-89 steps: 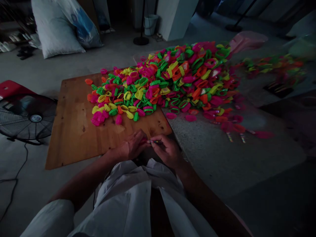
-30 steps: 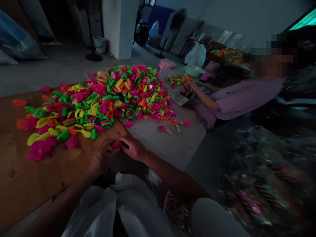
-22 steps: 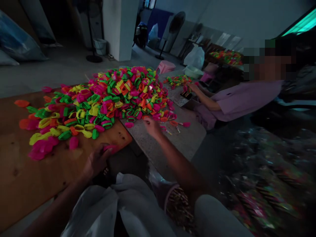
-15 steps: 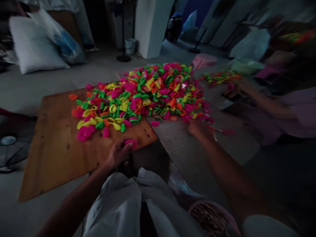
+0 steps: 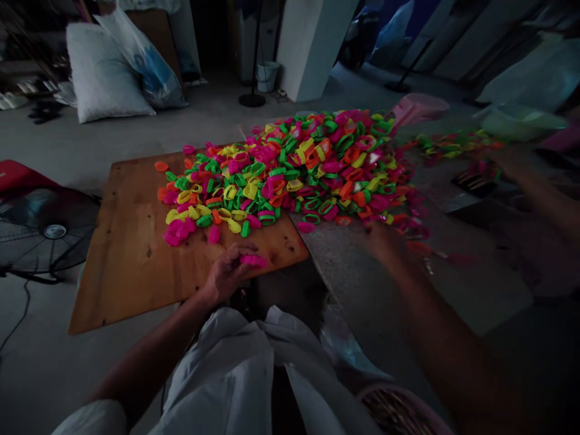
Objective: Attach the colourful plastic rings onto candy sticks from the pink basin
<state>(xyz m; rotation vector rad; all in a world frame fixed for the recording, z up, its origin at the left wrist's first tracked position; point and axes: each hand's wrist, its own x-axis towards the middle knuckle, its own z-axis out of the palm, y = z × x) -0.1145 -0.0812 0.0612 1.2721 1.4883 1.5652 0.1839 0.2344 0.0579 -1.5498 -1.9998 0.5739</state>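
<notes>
In the head view, my left hand (image 5: 225, 272) is closed around a bright pink plastic piece (image 5: 254, 260), just above the front edge of the wooden board (image 5: 131, 254). A large heap of plastic pieces (image 5: 281, 172) in pink, green, yellow and orange lies beyond it, many of them ring-shaped. At the heap's front right edge is my right hand (image 5: 383, 241), dark and smeared, so its fingers and anything in them do not show. Beside that hand, an orange piece (image 5: 419, 248) and a blurred pink one lie on the grey surface (image 5: 330, 266).
A fan (image 5: 54, 231) stands at the left. A tub of thin brownish sticks (image 5: 399, 411) is by my right leg. Another person's arm (image 5: 539, 181) reaches over a smaller pile (image 5: 448, 145) at the right. A pink scoop-like container (image 5: 419, 109) stands behind the heap.
The view has swung left, so more of the fan shows. My left hand keeps the pink piece, now turned more edge-on. My right hand stays by the heap's front right edge.
</notes>
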